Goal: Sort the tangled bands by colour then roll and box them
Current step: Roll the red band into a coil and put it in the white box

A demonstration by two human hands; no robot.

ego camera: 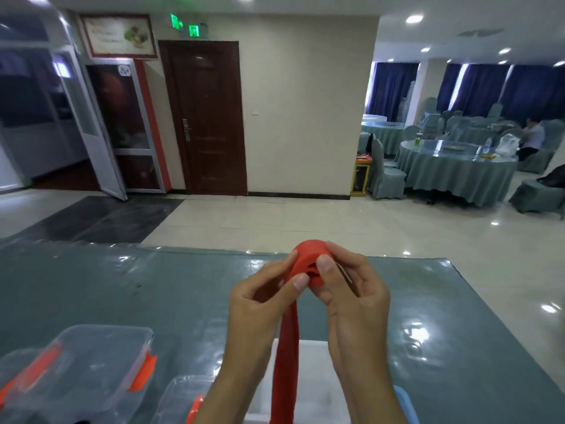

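1. Head view, the hold: both hands are raised above the table (pixel 153 295) and work a red band (pixel 305 258). The left hand (pixel 260 304) pinches the rolled part between thumb and fingers, and the right hand (pixel 351 289) curls round the roll from the other side, thumb pressed on its face. The coil sits between the fingertips, well above the tabletop, and its loose tail hangs straight down between the wrists, out of the bottom of the picture.

2. Head view, the roll: the coil looks slack in the middle, with a hollow showing. If either thumb eases off, I judge the turns could spring open and the rolling would need redoing.

3. Head view, the tail: a long free length remains. It may twist as it feeds in, giving a lopsided coil, or snag below where nothing can be seen.

4. Head view, the boxes: a clear box with orange clips (pixel 85 371) stands at lower left, and a second clear box (pixel 186 399) lies just beside the left forearm. A swinging elbow could knock the nearer one, and a bulky roll may not sit neatly inside.
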